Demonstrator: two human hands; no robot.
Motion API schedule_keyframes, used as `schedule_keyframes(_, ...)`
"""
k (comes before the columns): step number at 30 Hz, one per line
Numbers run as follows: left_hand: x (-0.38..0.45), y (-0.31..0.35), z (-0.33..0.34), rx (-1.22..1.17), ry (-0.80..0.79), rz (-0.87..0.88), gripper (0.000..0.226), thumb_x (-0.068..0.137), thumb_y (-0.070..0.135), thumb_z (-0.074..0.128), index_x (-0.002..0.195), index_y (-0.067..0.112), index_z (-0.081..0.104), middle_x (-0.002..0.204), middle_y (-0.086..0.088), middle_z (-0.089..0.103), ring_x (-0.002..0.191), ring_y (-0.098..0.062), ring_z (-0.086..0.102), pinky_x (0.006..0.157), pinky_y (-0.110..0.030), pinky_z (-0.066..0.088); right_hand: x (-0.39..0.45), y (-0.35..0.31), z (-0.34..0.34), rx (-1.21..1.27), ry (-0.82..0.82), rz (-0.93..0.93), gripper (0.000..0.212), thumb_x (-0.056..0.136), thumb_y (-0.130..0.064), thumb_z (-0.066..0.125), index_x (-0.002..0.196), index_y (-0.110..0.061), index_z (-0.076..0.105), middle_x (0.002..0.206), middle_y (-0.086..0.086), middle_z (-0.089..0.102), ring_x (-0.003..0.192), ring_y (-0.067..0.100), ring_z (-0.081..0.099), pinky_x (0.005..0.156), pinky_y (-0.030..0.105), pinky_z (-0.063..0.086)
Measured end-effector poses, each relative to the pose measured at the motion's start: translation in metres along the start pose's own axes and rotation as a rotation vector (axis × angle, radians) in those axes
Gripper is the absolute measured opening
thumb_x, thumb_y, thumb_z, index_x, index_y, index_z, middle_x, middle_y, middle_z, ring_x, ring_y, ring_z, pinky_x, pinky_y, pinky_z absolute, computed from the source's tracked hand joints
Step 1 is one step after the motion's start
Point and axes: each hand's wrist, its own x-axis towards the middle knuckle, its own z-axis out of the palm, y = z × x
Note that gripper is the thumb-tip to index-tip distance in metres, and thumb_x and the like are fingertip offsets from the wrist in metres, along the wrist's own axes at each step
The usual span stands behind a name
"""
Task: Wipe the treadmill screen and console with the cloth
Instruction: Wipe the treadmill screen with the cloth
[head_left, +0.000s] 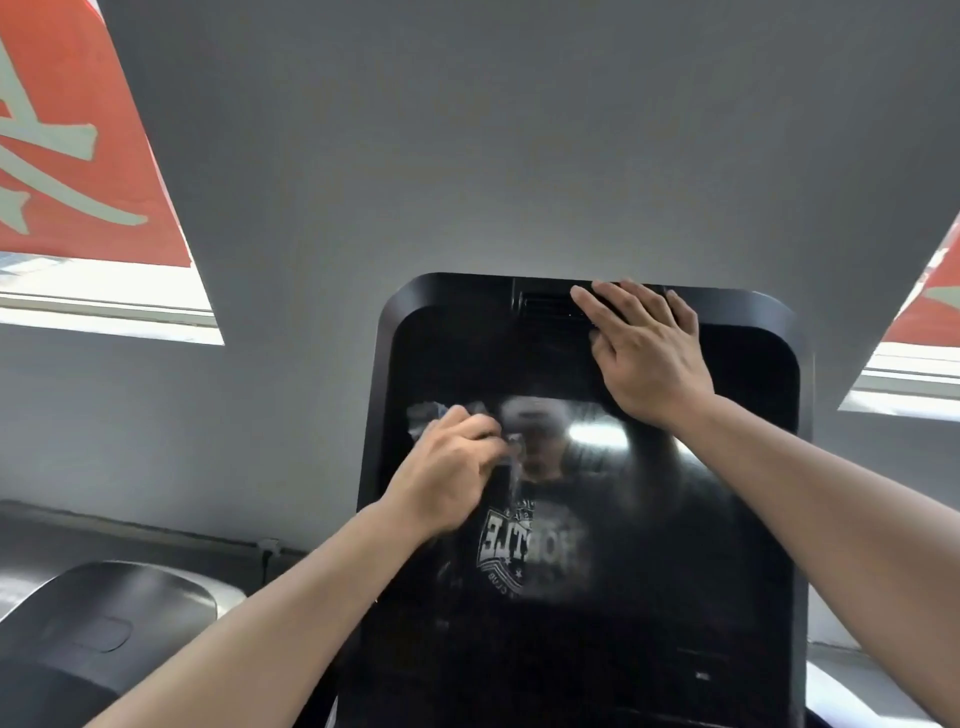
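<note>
Far left, upper corner: a red banner (72, 135) with pale lettering hangs outside a bright window strip (109, 306). Below it, at lower left, the rounded black-and-silver housing (119, 623) of a neighbouring machine sits against the grey wall (467, 156).

Your left hand (447, 467) is on the left part of the treadmill screen (675, 545), about mid-height. The fingers are curled in and clench the cloth (431, 413), which shows as a pale, blurred bunch above and to the left of the knuckles, pressed against the glass. A thin strand of it seems to trail down past the fingertips, though blur makes that uncertain.

The screen is dark and glossy, set in a black rounded console frame (387, 332). It reflects a person in a dark printed shirt and a bright patch of light near the centre.

Your right hand (649, 353) lies flat over the top of the console, palm on the upper part of the screen. Its fingers (597, 306) are spread and straight, reaching across the vent slot (545, 304) in the top edge of the frame; the hand grips nothing, only rests there.

Far right: a second bright window strip (909, 374) with a slice of another red banner (935, 301) above it.
</note>
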Motion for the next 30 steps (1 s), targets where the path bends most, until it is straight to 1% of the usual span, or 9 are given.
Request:
schedule_keyframes(5,0.005,0.000,0.000,-0.027,0.068,-0.130,0.021,0.096,0.017,0.074,0.113,0.029,0.081,0.111,0.013,0.068,0.092,-0.018,0.051,0.081,-0.047,0.053,0.001,0.000,-0.002,-0.008,-0.016,0.002,0.055,0.108,-0.038,0.039,0.161,-0.047,0.025,0.165,-0.015,0.036,0.157,0.017,0.022,0.128,0.051,0.011)
schedule_keyframes(8,0.004,0.006,-0.003,0.047,-0.074,0.049,0.023,0.099,0.023,0.069,0.115,0.037,0.078,0.115,0.018,0.064,0.098,-0.015,0.050,0.084,-0.045,0.051,0.001,0.000,-0.001,-0.004,-0.013,0.000,0.055,0.108,-0.038,0.038,0.161,-0.047,0.024,0.166,-0.015,0.036,0.157,0.016,0.022,0.128,0.051,0.011)
schedule_keyframes(11,0.016,-0.004,-0.009,0.024,0.029,-0.147,0.023,0.099,0.023,0.070,0.117,0.035,0.079,0.113,0.015,0.064,0.097,-0.017,0.050,0.083,-0.048,0.050,0.003,0.000,-0.002,-0.012,-0.023,0.005,0.056,0.108,-0.038,0.038,0.161,-0.048,0.024,0.166,-0.015,0.035,0.157,0.016,0.022,0.128,0.051,0.011)
schedule_keyframes(15,0.008,0.003,-0.005,0.049,-0.166,0.155,0.023,0.100,0.025,0.068,0.116,0.039,0.077,0.115,0.020,0.062,0.098,-0.013,0.049,0.083,-0.043,0.049,0.002,-0.001,-0.002,-0.011,-0.021,0.002,0.056,0.108,-0.038,0.038,0.161,-0.047,0.023,0.165,-0.015,0.035,0.157,0.016,0.021,0.128,0.051,0.011)
schedule_keyframes(19,0.024,-0.002,-0.009,-0.043,-0.009,-0.143,0.022,0.099,0.023,0.069,0.115,0.033,0.080,0.114,0.014,0.064,0.099,-0.015,0.049,0.086,-0.049,0.050,0.001,-0.002,-0.004,-0.005,-0.027,0.011,0.056,0.108,-0.037,0.039,0.161,-0.046,0.024,0.165,-0.014,0.035,0.157,0.016,0.021,0.128,0.051,0.009)
schedule_keyframes(22,0.006,0.021,0.001,-0.049,-0.291,0.180,0.023,0.102,0.030,0.063,0.117,0.043,0.076,0.119,0.022,0.060,0.107,-0.007,0.043,0.095,-0.040,0.044,0.001,-0.001,-0.004,-0.006,-0.031,0.004,0.056,0.108,-0.038,0.038,0.161,-0.047,0.023,0.166,-0.014,0.035,0.157,0.016,0.021,0.128,0.050,0.009)
schedule_keyframes(24,0.019,0.002,-0.006,-0.045,-0.309,0.143,0.022,0.102,0.029,0.064,0.117,0.040,0.077,0.119,0.021,0.062,0.107,-0.008,0.044,0.097,-0.041,0.046,0.003,-0.002,-0.004,-0.007,-0.027,0.005,0.056,0.108,-0.038,0.039,0.161,-0.047,0.024,0.165,-0.014,0.036,0.156,0.016,0.022,0.128,0.051,0.010)
schedule_keyframes(27,0.038,-0.009,-0.011,-0.014,-0.100,-0.082,0.020,0.096,0.020,0.071,0.110,0.031,0.081,0.114,0.015,0.065,0.099,-0.014,0.046,0.088,-0.050,0.049,0.001,-0.002,-0.004,-0.008,-0.031,0.008,0.056,0.108,-0.038,0.038,0.162,-0.046,0.024,0.166,-0.014,0.035,0.157,0.016,0.021,0.128,0.051,0.009)
schedule_keyframes(30,0.011,0.014,-0.004,-0.024,-0.334,0.190,0.022,0.100,0.028,0.065,0.113,0.041,0.078,0.116,0.023,0.060,0.108,-0.010,0.046,0.094,-0.043,0.045,0.002,0.000,-0.004,-0.017,-0.036,0.005,0.056,0.108,-0.039,0.037,0.162,-0.046,0.022,0.166,-0.015,0.034,0.157,0.015,0.020,0.128,0.050,0.009)
